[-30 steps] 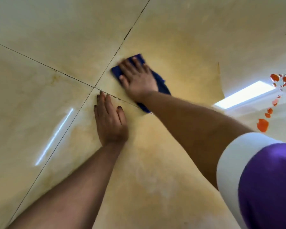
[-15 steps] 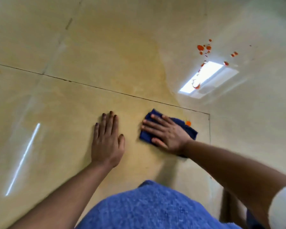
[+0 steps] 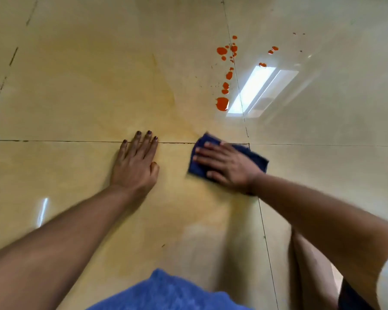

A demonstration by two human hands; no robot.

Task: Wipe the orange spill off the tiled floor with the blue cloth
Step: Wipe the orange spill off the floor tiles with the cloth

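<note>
The blue cloth (image 3: 259, 158) lies flat on the tiled floor (image 3: 76, 86), directly under the right hand (image 3: 227, 165), at the place where four tiles meet. The hand covers the middle of the cloth; a narrow strip of blue shows beyond the fingertips on the left side, and a bigger corner shows behind the wrist on the right side. The right hand is flat, with straight fingers a little spread, and it presses the cloth down on the floor; the fingers point to the left. The cloth is folded to a rough rectangle, and its long axis goes from the upper left to the lower right, almost the same direction as the hand on it. The left hand (image 3: 136, 163) rests flat on the bare floor, well to the left of the cloth and not touching it, with fingers straight and close together; the fingertips reach the joint line between two tiles. The orange spill (image 3: 222, 103) is a group of drops farther from the person, well apart from the cloth, beside a bright reflection (image 3: 255, 90) of a light on the shiny tile. A pale yellow-orange film covers the floor around both hands.
</note>
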